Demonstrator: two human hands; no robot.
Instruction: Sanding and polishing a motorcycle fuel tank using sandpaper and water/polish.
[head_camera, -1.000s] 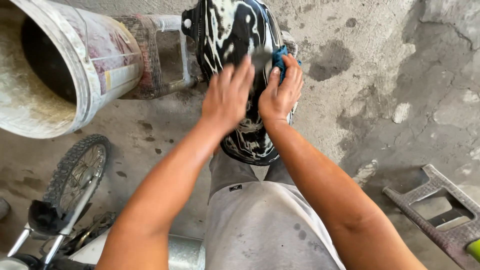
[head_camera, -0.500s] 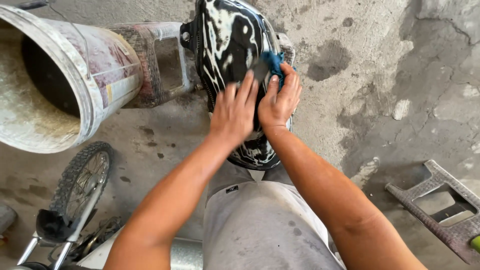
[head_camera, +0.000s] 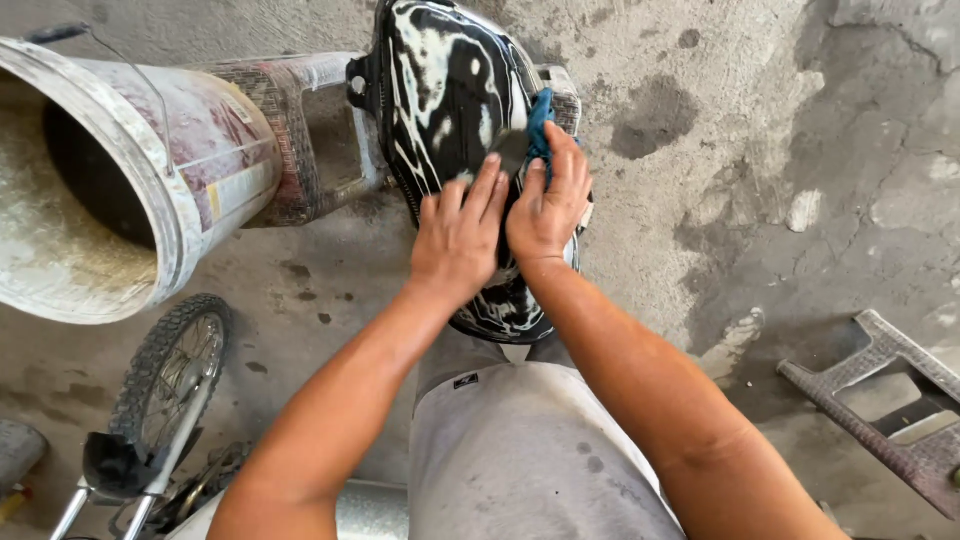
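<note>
A glossy black fuel tank (head_camera: 450, 120) streaked with white foam lies lengthwise toward twelve o'clock; a blue cloth (head_camera: 541, 122) sits at its three o'clock edge.

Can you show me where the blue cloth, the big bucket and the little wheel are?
Blue cloth (head_camera: 541, 122): head view, on the fold showing above the right hand's fingertips.
Bucket (head_camera: 215, 150): head view, on its stained outer wall.
Wheel (head_camera: 150, 365): head view, on the knobbly tyre's left side.
</note>
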